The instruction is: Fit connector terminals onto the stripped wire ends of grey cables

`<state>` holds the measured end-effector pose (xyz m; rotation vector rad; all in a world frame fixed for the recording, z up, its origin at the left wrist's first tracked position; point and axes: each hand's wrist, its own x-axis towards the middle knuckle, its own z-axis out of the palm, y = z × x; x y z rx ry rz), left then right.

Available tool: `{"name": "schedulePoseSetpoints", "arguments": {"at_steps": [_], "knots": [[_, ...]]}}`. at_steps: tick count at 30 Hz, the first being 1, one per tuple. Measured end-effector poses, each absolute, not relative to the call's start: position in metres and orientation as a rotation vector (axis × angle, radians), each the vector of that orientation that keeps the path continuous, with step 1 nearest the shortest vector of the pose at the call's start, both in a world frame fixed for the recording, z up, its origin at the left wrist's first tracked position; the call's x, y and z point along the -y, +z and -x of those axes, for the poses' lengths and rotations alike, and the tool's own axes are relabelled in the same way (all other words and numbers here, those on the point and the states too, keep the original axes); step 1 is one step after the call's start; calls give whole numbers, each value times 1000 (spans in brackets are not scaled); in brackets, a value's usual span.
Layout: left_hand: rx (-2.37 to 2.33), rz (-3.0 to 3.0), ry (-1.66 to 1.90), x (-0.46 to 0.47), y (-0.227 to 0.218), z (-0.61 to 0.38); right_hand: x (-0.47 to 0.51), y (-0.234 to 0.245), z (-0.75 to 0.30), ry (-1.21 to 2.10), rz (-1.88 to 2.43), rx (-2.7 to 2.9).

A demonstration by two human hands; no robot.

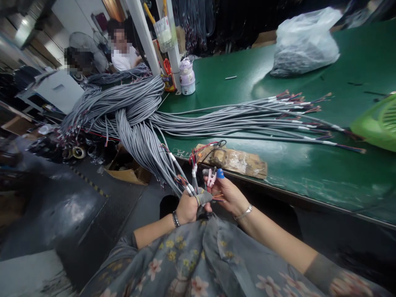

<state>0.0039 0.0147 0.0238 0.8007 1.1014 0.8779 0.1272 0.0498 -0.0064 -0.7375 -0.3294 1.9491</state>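
My left hand is closed around several grey cables. Their white-banded ends show thin orange, red and dark wires, and some wires stick out past the thumb, which has a grey wrap. Close beside it, my right hand pinches a small pink clip between covered fingertips, one of them blue. Orange and dark wire ends lie near the right palm. Another upright cable end with red and black wires rises just behind the left hand. What the lower fingers touch is hidden.
A thick heap of grey cables hangs over the green table; more cables stretch right across it. A taped cardboard piece lies at the front edge. A plastic bag, green basket and purple bottle stand farther back. A person sits beyond.
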Motion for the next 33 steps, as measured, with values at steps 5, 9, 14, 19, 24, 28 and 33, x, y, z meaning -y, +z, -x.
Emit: {"name": "schedulePoseSetpoints", "arguments": {"at_steps": [5, 9, 14, 19, 24, 28, 33], "knots": [[-1137, -812, 864, -15, 24, -6, -49, -4, -125, 1958, 726, 284], [-1124, -819, 865, -14, 24, -4, -47, -5, -126, 1990, 696, 265], [-1064, -879, 805, -7, 25, 7, -45, -5, -130, 2017, 648, 308], [-1099, -862, 858, -4, 23, 8, -44, -1, -133, 1998, 695, 362], [-1115, -777, 943, -10, 23, -2, -43, 0, -133, 1871, 804, 496], [-1112, -802, 939, -12, 25, -5, -45, -1, -130, 1799, 871, 571], [-1080, -810, 916, -12, 26, -3, -46, 1, -127, 1695, 923, 712]]}}
